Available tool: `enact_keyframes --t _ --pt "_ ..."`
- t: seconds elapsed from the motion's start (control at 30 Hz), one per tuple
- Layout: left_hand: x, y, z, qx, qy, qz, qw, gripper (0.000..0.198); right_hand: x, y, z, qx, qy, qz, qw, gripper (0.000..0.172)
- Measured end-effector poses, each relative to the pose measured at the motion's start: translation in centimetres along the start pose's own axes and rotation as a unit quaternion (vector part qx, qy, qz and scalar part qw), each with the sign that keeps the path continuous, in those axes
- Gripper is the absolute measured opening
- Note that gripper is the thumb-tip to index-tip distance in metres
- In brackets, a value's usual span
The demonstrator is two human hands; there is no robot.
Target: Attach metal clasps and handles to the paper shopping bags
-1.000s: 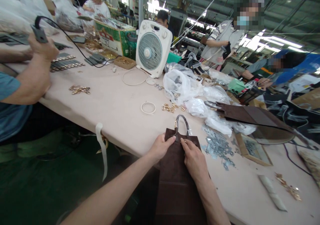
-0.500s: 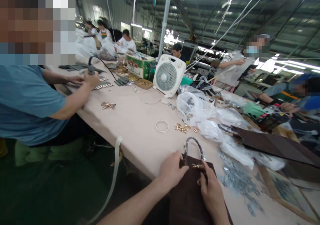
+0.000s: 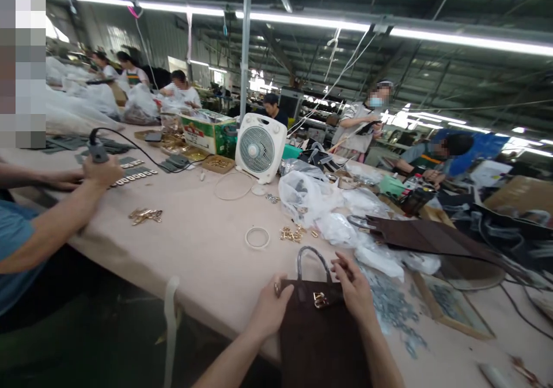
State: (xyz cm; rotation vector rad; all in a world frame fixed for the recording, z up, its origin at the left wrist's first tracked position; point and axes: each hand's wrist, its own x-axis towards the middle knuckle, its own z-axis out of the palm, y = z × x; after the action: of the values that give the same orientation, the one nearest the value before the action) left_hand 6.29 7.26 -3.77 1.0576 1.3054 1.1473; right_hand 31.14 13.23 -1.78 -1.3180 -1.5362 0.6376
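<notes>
A dark brown handbag (image 3: 324, 342) leans at the table's near edge, its arched handle (image 3: 313, 251) upright and seemingly wrapped in clear film. A gold metal clasp (image 3: 319, 300) sits on the bag's upper front. My left hand (image 3: 272, 306) grips the bag's upper left edge, thumb on the front. A small shiny piece shows by its fingertips, too small to name. My right hand (image 3: 356, 290) is at the upper right corner, fingers raised and apart beside the handle, with nothing visible in them.
Gold hardware (image 3: 291, 234) and a white tape roll (image 3: 257, 238) lie beyond the bag. Grey metal pieces (image 3: 395, 307) and a wooden tray (image 3: 470, 324) are at right, below another brown bag (image 3: 415, 235). A white fan (image 3: 260, 148) stands behind. A co-worker's hand (image 3: 101, 169) holds a dark tool at left.
The view has swung right. My right hand has lifted off the clasp area to the bag's upper right corner, its fingers spreading. My left hand has shifted to the bag's left edge.
</notes>
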Motion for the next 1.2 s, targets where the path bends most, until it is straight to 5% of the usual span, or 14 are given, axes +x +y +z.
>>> enact_keyframes --t 0.13,0.23,0.4,0.57,0.8,1.03,1.2 --pt "0.6 -0.6 0.2 -0.012 -0.015 -0.006 1.0 0.042 5.0 1.1 1.1 0.019 -0.047 0.024 0.998 0.054" --pt "1.2 -1.7 0.4 -0.024 -0.009 -0.034 0.999 0.047 8.1 2.2 2.8 -0.069 -0.094 0.005 0.993 0.048" --pt "1.7 -2.7 0.8 -0.092 -0.015 -0.046 0.995 0.047 11.2 3.6 5.9 -0.176 -0.087 -0.005 0.98 0.051" --pt "1.6 -2.4 1.1 -0.156 -0.014 -0.054 0.986 0.045 12.1 4.8 7.4 -0.246 -0.064 0.058 0.965 0.065" --pt "1.4 -2.5 1.0 -0.2 -0.034 -0.064 0.977 0.047 13.0 6.0 7.3 -0.301 -0.037 0.113 0.946 0.028" --pt "1.1 -2.5 1.0 -0.221 -0.01 -0.028 0.975 0.048 12.6 5.5 7.2 -0.307 -0.03 0.1 0.946 0.042" --pt "0.4 -2.1 0.5 -0.174 0.008 0.021 0.984 0.037 12.2 4.9 5.7 -0.243 -0.054 0.073 0.966 0.035"
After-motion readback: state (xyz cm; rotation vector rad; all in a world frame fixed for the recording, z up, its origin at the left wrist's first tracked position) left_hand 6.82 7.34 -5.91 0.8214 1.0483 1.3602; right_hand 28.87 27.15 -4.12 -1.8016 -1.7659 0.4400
